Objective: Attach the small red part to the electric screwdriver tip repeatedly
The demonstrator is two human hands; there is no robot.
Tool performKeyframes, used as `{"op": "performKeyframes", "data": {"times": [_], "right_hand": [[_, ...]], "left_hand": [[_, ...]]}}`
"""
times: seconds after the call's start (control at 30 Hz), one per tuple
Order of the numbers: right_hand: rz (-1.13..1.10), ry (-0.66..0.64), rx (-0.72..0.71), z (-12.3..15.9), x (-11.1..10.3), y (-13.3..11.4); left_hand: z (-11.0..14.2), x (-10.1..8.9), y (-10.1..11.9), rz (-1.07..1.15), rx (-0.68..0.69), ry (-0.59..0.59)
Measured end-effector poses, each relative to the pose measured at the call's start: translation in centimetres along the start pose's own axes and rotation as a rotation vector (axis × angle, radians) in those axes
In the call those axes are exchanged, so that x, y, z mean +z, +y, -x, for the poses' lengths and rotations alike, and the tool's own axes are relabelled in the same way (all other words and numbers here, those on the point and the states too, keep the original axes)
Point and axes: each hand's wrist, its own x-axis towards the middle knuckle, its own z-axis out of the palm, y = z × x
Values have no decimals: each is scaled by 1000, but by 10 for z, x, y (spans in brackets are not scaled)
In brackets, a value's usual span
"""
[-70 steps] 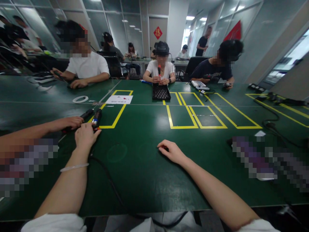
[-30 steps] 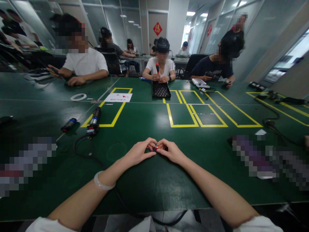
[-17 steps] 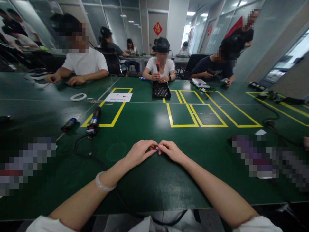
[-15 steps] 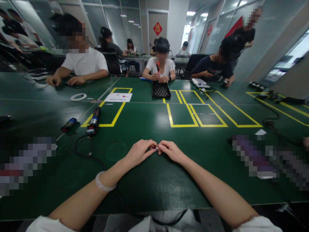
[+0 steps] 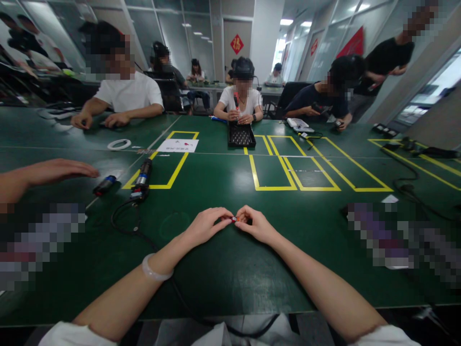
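A small red and silver part, too small to name, sits between the fingertips of both my hands, low over the green table. My left hand pinches its left end between thumb and fingers. On the other side, my right hand has its fingers curled, with the fingertips at the part's right end. Most of the part is hidden by fingers. Farther left lies a black electric screwdriver with a blue band, its cable running down to the table's front edge.
A co-worker's hand reaches in at left beside a second dark cylindrical tool. Yellow tape rectangles mark the table, with a paper sheet and a white ring. Opposite, a person works over a black tray.
My left hand has left the electric screwdriver and come to the small part at my right hand. The co-worker's hand at left withdrew and is back in view. A standing person moved right.
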Motion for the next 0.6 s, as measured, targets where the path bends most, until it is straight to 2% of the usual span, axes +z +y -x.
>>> {"op": "performKeyframes", "data": {"times": [0.13,0.23,0.33,0.47,0.53,0.6], "right_hand": [[24,20,20,0,-1,-3],[27,27,36,0,-2,-6],[31,21,45,0,-2,-7],[28,11,32,0,-3,-5],[31,6,31,1,-3,-4],[37,2,32,1,-4,-4]], "left_hand": [[0,-12,-10,3,-38,97],[2,-31,-34,-115,-140,239],[12,-57,-73,-330,-312,356],[43,-95,-129,-589,-610,445],[62,-111,-152,-651,-773,436],[79,-122,-171,-605,-892,401]]}}
